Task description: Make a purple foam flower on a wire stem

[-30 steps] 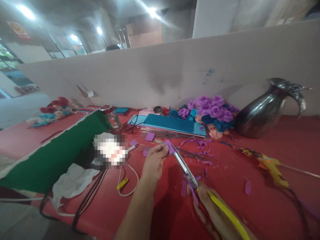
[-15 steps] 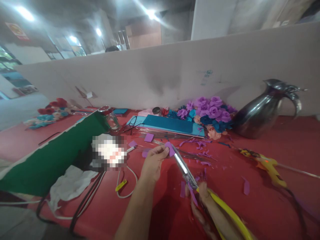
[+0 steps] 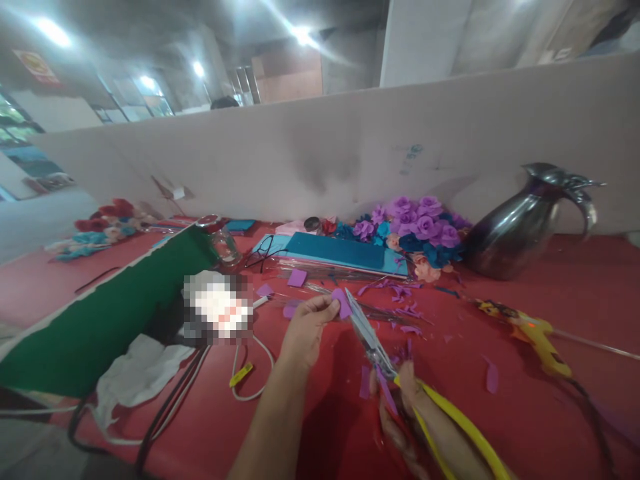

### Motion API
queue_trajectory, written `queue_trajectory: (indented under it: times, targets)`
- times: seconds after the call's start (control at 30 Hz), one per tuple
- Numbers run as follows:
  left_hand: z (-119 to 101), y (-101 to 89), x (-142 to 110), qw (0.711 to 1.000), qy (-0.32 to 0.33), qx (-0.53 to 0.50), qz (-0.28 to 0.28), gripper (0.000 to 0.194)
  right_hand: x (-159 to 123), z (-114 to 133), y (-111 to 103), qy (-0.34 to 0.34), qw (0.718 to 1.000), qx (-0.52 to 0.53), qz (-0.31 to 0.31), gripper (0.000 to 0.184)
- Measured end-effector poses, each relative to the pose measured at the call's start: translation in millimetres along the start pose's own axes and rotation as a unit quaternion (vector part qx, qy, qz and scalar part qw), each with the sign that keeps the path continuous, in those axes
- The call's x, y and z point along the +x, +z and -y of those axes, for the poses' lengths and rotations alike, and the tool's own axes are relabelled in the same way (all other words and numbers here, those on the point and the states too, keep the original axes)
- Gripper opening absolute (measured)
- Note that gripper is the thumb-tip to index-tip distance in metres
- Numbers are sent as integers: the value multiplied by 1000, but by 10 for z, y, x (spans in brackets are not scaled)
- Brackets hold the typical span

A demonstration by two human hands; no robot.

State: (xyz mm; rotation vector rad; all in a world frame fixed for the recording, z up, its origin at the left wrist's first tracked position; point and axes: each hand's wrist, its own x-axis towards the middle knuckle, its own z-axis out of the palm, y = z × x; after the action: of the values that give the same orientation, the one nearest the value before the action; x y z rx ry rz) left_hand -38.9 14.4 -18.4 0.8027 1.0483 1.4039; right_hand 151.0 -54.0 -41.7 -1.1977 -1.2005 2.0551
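My left hand (image 3: 306, 331) pinches a small purple foam piece (image 3: 341, 303) above the red table (image 3: 525, 413). My right hand (image 3: 400, 407) grips yellow-handled scissors (image 3: 370, 340), their blades slightly apart at the piece's right edge. A purple strip (image 3: 386, 390) hangs by my right fingers. Purple scraps (image 3: 400, 310) lie scattered just beyond the blades.
A steel jug (image 3: 520, 223) stands back right beside a heap of purple and blue foam flowers (image 3: 420, 230). A yellow glue gun (image 3: 537, 337) lies right. Blue foam sheets (image 3: 345, 253), a glass jar (image 3: 223, 240), green cloth (image 3: 105, 313), white cable (image 3: 250, 373) and more flowers (image 3: 100, 223) lie left.
The scissor blades have parted a little at the purple piece. Both hands stayed nearly in place; the view tilted slightly.
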Motion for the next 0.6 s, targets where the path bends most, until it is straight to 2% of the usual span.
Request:
queue_trajectory:
  times: [0.17, 0.37, 0.6]
  targets:
    - [-12, 7, 1, 1000, -5, -1, 5, 21, -68, -4, -44, 11, 1000, 10, 13, 34]
    - [1, 17, 8, 1000, -1, -3, -7, 22, -174, 17, -60, 10, 1000, 14, 13, 35]
    - [2, 9, 13, 1000, -7, -12, 0, 24, -157, 34, -33, 6, 999, 22, 26, 34]
